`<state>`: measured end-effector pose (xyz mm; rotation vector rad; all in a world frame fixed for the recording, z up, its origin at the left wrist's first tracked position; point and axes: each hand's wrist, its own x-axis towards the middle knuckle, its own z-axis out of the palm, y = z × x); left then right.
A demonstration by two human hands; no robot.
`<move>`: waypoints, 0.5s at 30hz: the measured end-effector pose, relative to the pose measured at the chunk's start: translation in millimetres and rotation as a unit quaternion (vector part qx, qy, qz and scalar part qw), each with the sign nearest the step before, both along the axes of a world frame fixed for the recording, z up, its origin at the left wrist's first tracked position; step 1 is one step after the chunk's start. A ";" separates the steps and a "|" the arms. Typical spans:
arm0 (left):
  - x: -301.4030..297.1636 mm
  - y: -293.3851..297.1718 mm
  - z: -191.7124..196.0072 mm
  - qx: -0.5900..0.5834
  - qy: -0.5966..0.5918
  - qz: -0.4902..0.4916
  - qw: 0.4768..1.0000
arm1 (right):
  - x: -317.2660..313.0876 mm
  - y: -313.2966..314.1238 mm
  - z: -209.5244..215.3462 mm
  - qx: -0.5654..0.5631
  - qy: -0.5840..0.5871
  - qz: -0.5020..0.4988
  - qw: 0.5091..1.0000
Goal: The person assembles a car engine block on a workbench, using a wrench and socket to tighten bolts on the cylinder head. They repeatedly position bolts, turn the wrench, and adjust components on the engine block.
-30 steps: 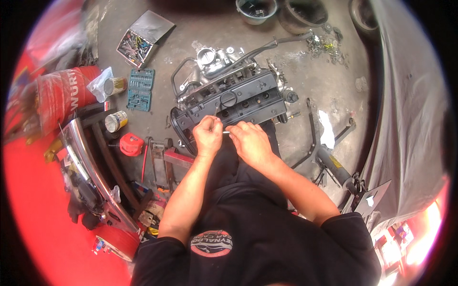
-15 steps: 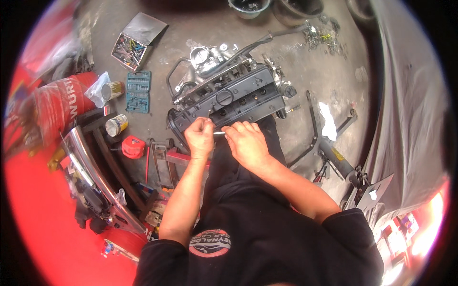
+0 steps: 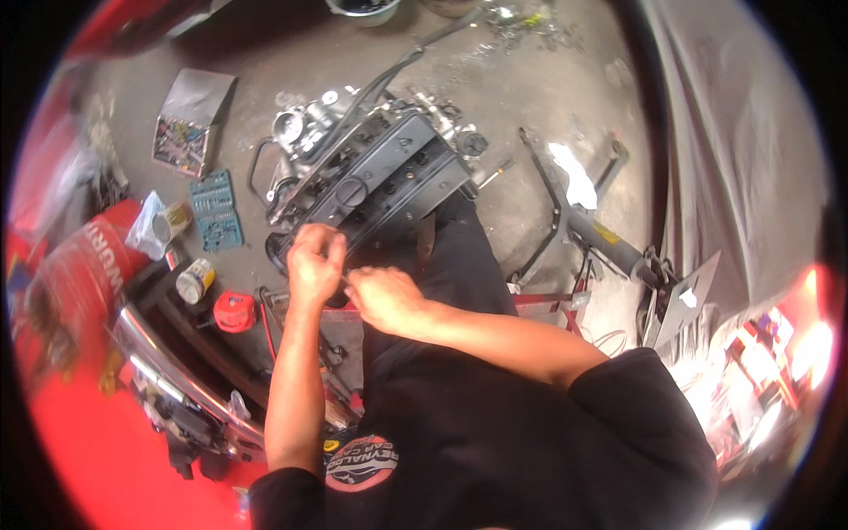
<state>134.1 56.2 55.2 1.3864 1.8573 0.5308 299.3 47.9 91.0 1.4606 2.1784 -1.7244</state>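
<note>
Both my hands are closed close together over the near left end of an engine. My left hand [image 3: 315, 263] is curled with thumb and fingers pinched. My right hand [image 3: 382, 299], slightly lower and to its right, is closed with its fingertips towards the left hand. A short bit of a thin metal rod [image 3: 344, 278] shows between them; its ends are hidden in the fingers. Just beyond lies the engine's black valve cover [image 3: 387, 173], with a round cap [image 3: 351, 192] and a recessed centre channel. A silver throttle body [image 3: 289, 126] sits on the far left side.
Left on the floor are an open metal toolbox [image 3: 196, 104], a teal socket set case [image 3: 215, 212], a can [image 3: 195, 281] and a red container [image 3: 234, 312]. A dark metal stand [image 3: 609, 243] with a white cloth [image 3: 574, 177] is to the right. A grey cover [image 3: 733, 168] hangs beyond.
The view has shifted, so the engine now appears further left and tilted. My hands have drawn closer together and nearer to me, and less of the rod shows between them.
</note>
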 end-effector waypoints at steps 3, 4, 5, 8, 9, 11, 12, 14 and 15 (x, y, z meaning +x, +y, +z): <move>16.7 -1.2 9.8 0.026 0.035 0.177 0.983 | -13.9 -9.4 -14.9 -0.078 0.043 -0.117 0.989; 20.1 -2.6 14.4 -0.066 -0.020 0.257 0.964 | -17.1 -10.8 -18.3 -0.079 0.061 -0.129 0.987; 21.9 -4.6 19.4 -0.142 -0.079 0.320 0.933 | -20.2 -12.4 -19.5 -0.105 0.067 -0.130 0.984; 16.8 -5.8 27.7 -0.243 -0.235 0.426 0.839 | -19.1 -15.5 -14.9 -0.155 0.085 -0.091 0.980; 11.9 -4.6 28.1 -0.231 -0.253 0.431 0.835 | -13.9 -17.0 -11.6 -0.115 0.101 -0.083 0.985; -0.2 0.2 25.2 -0.264 -0.304 0.455 0.794 | 6.0 -23.9 -4.9 -0.043 0.125 -0.080 0.988; -6.6 2.3 24.1 -0.260 -0.330 0.424 0.802 | 20.3 -27.8 -3.9 -0.053 0.115 -0.074 0.989; -14.8 5.4 23.8 -0.297 -0.161 0.188 0.922 | 49.7 -35.3 -8.7 -0.089 0.067 -0.091 0.990; -18.2 7.5 25.8 -0.249 0.014 -0.007 0.968 | 64.9 -39.4 -13.1 -0.116 0.045 -0.105 0.987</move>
